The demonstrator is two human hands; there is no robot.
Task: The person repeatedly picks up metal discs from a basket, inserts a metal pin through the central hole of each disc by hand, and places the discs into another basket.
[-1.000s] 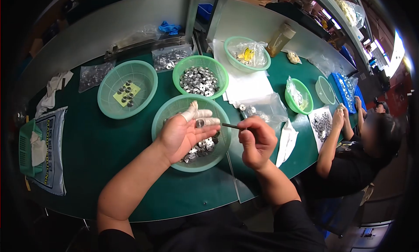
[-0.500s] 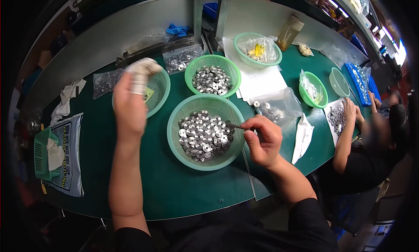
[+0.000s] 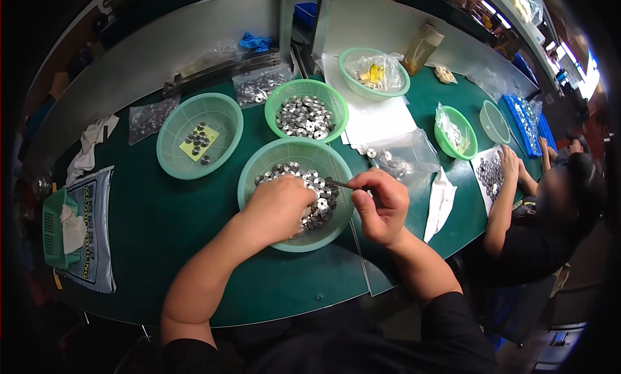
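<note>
At frame centre, the left hand point(image 3: 279, 206) digs, curled, into the basket point(image 3: 259, 173) of metal discs point(image 3: 317, 186) (to gather them); the right hand point(image 3: 381, 206) pinches a thin rod point(image 3: 339, 184) over them.

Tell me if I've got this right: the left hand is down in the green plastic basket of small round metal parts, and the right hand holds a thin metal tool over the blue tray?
Not quite. The head view shows the right hand holding the thin metal tool over the same green plastic basket of small round metal parts, not over the blue tray. The left hand is indeed down in that basket.
</note>
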